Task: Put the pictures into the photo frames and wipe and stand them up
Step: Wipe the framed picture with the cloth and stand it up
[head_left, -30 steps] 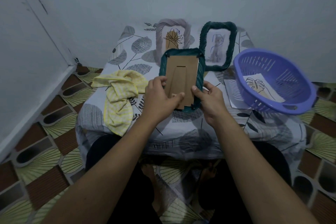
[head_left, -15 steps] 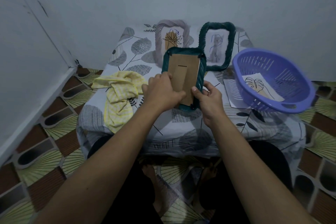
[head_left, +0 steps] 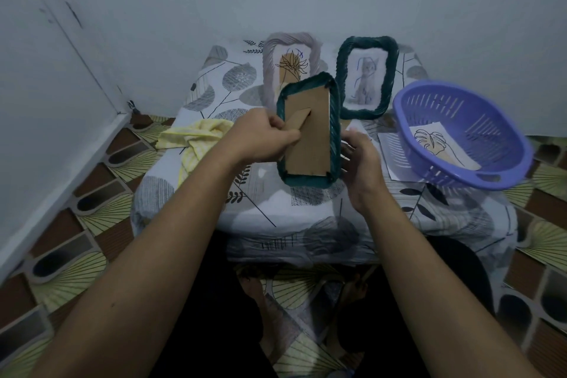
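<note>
Left hand (head_left: pixel 260 138) pinches the cardboard stand flap (head_left: pixel 296 124) on the teal woven frame (head_left: pixel 308 129); right hand (head_left: pixel 359 153), fingers spread, steadies its edge above the bench (head_left: pixel 306 209). I judge two frames done: grey frame (head_left: pixel 290 70) and dark-green frame (head_left: pixel 366 77) stand behind. One leaf drawing (head_left: pixel 438 147) waits in the slotted purple plastic basket (head_left: pixel 460 132); soft yellow cloth (head_left: pixel 196 138) lies left.

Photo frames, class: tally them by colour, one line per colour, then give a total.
Dark green frames: 2, one held back-side up, one standing with a picture in it
Grey frames: 1, standing at the back
Total: 3
</note>
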